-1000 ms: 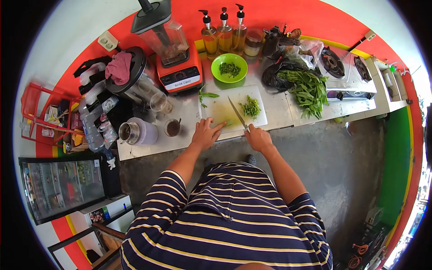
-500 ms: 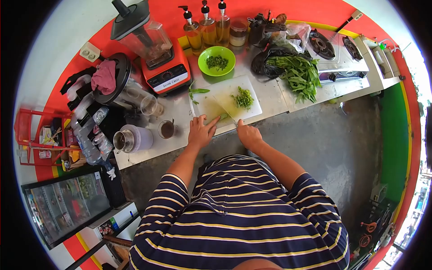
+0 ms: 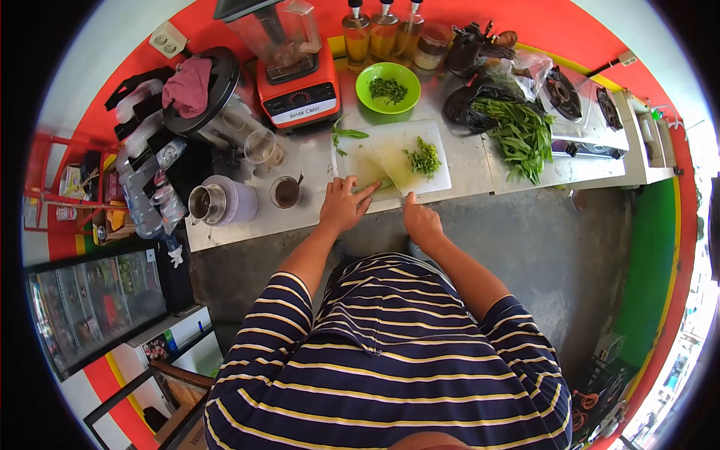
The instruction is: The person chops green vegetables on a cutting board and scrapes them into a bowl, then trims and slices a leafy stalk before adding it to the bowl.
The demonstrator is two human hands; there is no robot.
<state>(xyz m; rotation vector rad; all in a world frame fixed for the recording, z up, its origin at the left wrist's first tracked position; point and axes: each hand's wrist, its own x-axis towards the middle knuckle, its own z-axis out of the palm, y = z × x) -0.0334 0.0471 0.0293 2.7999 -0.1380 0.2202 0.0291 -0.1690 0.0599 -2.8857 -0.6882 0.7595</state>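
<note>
A white cutting board [image 3: 439, 176] lies at the counter's front edge. My right hand [image 3: 422, 223] is closed around the handle of a knife [image 3: 388, 168], whose thin blade angles up and left across the board. On the board's near edge, the fingers of my left hand [image 3: 345, 204] pin down a small green leaf bundle [image 3: 385, 183] right beside the blade. A pile of chopped greens [image 3: 423, 157] sits to the right of the knife. Loose whole leaves [image 3: 349, 133] lie at the board's upper left corner.
Behind the board stands a green bowl [image 3: 367, 88] with chopped greens in it. A red blender [image 3: 298, 90], pump bottles [image 3: 383, 34] and a glass of dark liquid [image 3: 285, 193] are around it. Leafy greens [image 3: 521, 139] and a gas stove [image 3: 585, 131] are at the right.
The camera view has shifted, so the counter things appear farther right. Both hands stay at the board's near edge, with the knife still beside the leaf bundle.
</note>
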